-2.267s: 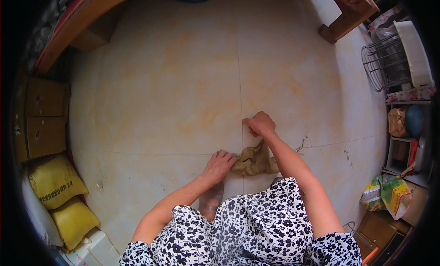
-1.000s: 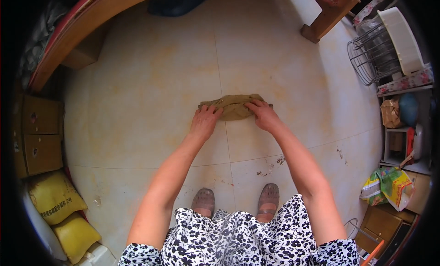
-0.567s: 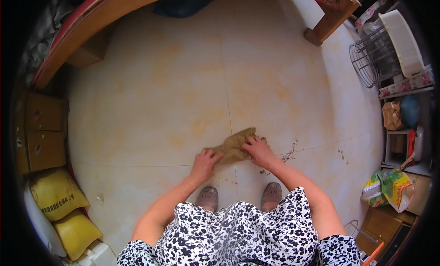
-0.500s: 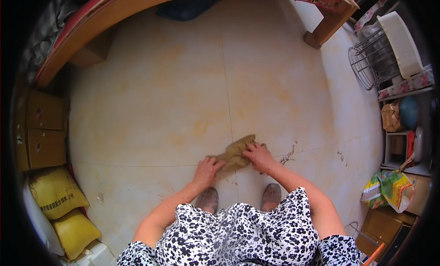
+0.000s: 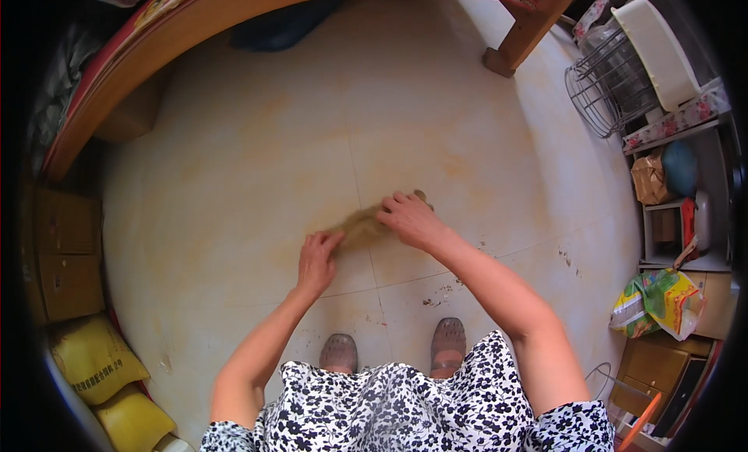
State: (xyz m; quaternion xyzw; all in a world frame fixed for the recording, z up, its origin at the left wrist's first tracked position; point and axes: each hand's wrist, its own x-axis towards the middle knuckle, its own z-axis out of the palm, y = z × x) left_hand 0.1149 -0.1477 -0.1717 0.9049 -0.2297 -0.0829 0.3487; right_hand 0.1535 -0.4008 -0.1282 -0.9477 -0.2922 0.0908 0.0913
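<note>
The left hand's [image 5: 317, 263] grip is clamped on the left end of a brown rag [image 5: 363, 231]; the right hand [image 5: 414, 220] curls over its right part, whether clamped I cannot tell. Brown shoes [image 5: 339, 351] stand nearer on the tiled floor [image 5: 234, 218].

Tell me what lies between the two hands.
In the head view, the cloth lies between the left hand and the right hand, bunched and somewhat blurred, with bare floor showing around it.
</note>
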